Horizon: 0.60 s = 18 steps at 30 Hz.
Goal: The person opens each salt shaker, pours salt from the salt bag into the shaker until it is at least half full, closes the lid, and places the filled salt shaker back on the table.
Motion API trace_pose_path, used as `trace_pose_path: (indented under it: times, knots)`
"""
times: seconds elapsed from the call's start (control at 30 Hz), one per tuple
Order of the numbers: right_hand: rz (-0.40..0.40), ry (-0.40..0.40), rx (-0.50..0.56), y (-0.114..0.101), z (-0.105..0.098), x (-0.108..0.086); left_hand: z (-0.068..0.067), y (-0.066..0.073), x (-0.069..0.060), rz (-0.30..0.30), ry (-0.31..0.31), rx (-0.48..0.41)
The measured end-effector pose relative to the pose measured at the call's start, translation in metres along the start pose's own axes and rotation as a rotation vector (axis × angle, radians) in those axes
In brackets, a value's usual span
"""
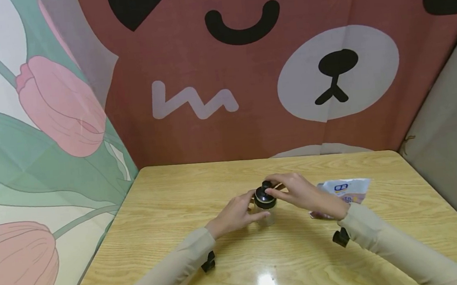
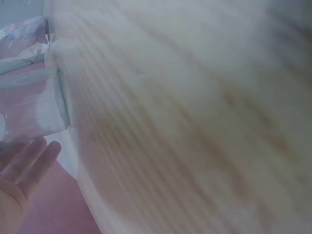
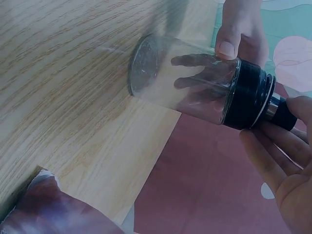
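A clear glass jar [image 1: 267,220] stands upright on the wooden table, with a black collar [image 3: 244,95] round its mouth. Its black lid has a knob [image 3: 283,113] with a silver neck. My left hand [image 1: 235,214] holds the jar's side, thumb on the near side and fingers behind the glass; its fingers [image 2: 34,165] also show beside the jar [image 2: 29,107] in the left wrist view. The right hand [image 1: 297,191] pinches the knob from the right. A pale line shows between lid and collar; whether the lid is seated or lifted I cannot tell.
A white and purple packet [image 1: 350,189] lies behind my right forearm, partly hidden by it. Black wrist cameras hang under both sleeves, close above the wooden table [image 1: 166,185]. A curtain with a bear print [image 1: 195,141] rises behind the table's far edge.
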State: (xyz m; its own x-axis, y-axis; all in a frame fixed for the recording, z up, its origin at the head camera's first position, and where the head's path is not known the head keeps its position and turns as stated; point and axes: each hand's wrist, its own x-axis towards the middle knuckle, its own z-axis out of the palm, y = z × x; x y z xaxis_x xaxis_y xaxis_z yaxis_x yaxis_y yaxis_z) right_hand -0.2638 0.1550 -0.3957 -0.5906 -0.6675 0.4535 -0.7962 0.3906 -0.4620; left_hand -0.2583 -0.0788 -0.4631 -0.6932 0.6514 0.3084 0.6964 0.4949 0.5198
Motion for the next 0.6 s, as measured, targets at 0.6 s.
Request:
trace_pose_path:
  times: [0.6]
  knots:
    - [-0.011, 0.04, -0.01, -0.0006, -0.0022, -0.0085, 0.0012, -0.0007, 0.0011, -0.021, 0.009, -0.001]
